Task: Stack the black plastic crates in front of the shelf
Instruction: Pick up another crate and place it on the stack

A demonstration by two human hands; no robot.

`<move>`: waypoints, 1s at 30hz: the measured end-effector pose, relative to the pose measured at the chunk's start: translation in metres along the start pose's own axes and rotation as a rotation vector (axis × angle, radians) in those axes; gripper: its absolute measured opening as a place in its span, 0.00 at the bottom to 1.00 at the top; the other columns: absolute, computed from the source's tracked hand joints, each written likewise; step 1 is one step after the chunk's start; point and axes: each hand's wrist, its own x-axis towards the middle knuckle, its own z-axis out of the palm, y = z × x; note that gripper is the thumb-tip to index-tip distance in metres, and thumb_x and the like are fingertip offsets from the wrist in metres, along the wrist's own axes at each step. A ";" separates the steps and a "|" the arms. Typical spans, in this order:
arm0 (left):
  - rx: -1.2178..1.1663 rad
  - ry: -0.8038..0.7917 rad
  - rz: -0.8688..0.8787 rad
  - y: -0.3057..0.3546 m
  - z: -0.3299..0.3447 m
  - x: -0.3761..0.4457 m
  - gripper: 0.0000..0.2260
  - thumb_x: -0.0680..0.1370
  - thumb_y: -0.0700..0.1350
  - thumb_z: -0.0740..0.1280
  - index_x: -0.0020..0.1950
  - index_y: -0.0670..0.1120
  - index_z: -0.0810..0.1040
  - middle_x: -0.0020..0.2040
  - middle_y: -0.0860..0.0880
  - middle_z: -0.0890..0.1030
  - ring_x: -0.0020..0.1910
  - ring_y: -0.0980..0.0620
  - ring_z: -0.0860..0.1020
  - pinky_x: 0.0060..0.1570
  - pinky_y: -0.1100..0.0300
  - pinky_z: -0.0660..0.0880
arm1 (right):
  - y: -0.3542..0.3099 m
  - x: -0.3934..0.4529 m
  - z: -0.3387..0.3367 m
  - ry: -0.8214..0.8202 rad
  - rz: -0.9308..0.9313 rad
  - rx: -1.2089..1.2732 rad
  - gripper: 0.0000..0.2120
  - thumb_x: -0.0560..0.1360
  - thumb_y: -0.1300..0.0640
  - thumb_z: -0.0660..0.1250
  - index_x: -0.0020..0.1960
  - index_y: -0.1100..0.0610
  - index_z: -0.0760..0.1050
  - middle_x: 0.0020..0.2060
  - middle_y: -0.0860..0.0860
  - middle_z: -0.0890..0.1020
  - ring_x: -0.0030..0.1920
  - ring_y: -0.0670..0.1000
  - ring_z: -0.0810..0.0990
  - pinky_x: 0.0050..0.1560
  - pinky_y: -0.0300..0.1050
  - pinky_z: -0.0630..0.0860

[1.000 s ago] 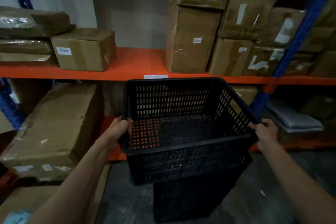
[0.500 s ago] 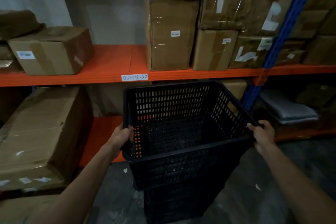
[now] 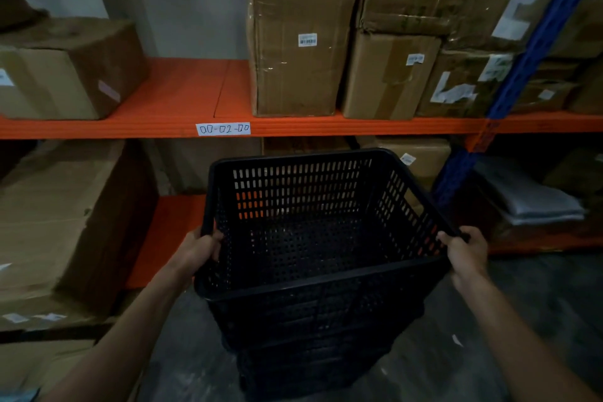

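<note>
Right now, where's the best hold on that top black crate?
By the rolled rim of the top black crate, one hand on each short side, as the left hand and right hand grip it. The slotted walls taper and offer no handles.

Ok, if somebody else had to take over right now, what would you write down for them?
Left hand: shut on the left rim of the top crate.
Right hand: shut on its right rim.
The top crate is empty and sits low over the stack of black crates on the floor, in front of the orange shelf.
Done: crate carried to the stack and lined up.
Left: press it down if it isn't seated, which I can't tell, then let go.
</note>
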 end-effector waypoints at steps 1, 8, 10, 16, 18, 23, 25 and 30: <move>-0.002 0.009 -0.009 0.004 -0.001 0.001 0.20 0.78 0.41 0.61 0.25 0.44 0.67 0.20 0.50 0.71 0.28 0.47 0.71 0.36 0.55 0.70 | 0.000 0.001 0.002 -0.009 -0.005 0.001 0.10 0.72 0.65 0.68 0.50 0.57 0.69 0.46 0.58 0.75 0.46 0.56 0.75 0.47 0.54 0.73; 0.082 0.013 -0.075 0.019 -0.003 -0.011 0.20 0.79 0.44 0.62 0.28 0.42 0.67 0.29 0.43 0.70 0.30 0.46 0.70 0.35 0.56 0.69 | 0.014 -0.002 0.001 -0.053 -0.045 -0.038 0.09 0.74 0.66 0.65 0.50 0.58 0.67 0.47 0.58 0.73 0.46 0.56 0.73 0.48 0.53 0.71; 0.095 0.051 -0.086 0.017 -0.001 -0.014 0.19 0.79 0.44 0.63 0.29 0.42 0.67 0.29 0.43 0.70 0.29 0.46 0.70 0.33 0.56 0.68 | 0.014 0.000 -0.002 -0.080 -0.056 -0.090 0.09 0.74 0.65 0.65 0.48 0.57 0.66 0.46 0.57 0.74 0.45 0.56 0.74 0.47 0.51 0.72; 0.159 0.079 -0.137 0.019 0.007 -0.012 0.13 0.78 0.43 0.65 0.34 0.40 0.72 0.31 0.42 0.72 0.29 0.45 0.70 0.31 0.59 0.69 | 0.009 0.016 -0.019 -0.229 -0.092 -0.281 0.10 0.72 0.66 0.64 0.48 0.53 0.69 0.43 0.52 0.76 0.42 0.50 0.75 0.35 0.42 0.67; 0.252 0.135 -0.147 0.022 0.007 -0.011 0.10 0.76 0.45 0.66 0.50 0.39 0.78 0.41 0.40 0.78 0.38 0.42 0.76 0.39 0.55 0.72 | 0.008 0.015 -0.017 -0.190 -0.118 -0.344 0.10 0.70 0.68 0.61 0.48 0.55 0.69 0.40 0.51 0.75 0.42 0.54 0.76 0.33 0.41 0.66; 0.553 0.262 -0.020 0.021 0.005 -0.023 0.25 0.70 0.49 0.70 0.65 0.52 0.66 0.46 0.44 0.77 0.41 0.41 0.79 0.42 0.48 0.80 | -0.001 0.010 -0.021 -0.237 -0.205 -0.660 0.16 0.70 0.53 0.68 0.55 0.50 0.67 0.46 0.49 0.76 0.50 0.56 0.77 0.43 0.46 0.68; 0.592 0.238 -0.023 0.022 0.005 -0.024 0.27 0.70 0.49 0.70 0.66 0.52 0.63 0.44 0.44 0.77 0.39 0.41 0.79 0.42 0.46 0.80 | -0.008 0.010 -0.025 -0.289 -0.215 -0.822 0.21 0.70 0.51 0.64 0.62 0.47 0.66 0.47 0.48 0.74 0.52 0.57 0.77 0.45 0.47 0.68; 0.704 0.230 -0.054 0.025 0.011 -0.026 0.33 0.70 0.52 0.73 0.68 0.53 0.59 0.35 0.50 0.70 0.31 0.49 0.72 0.31 0.54 0.72 | -0.007 0.005 -0.029 -0.333 -0.217 -0.704 0.24 0.70 0.56 0.59 0.66 0.45 0.67 0.53 0.51 0.77 0.51 0.55 0.75 0.48 0.47 0.67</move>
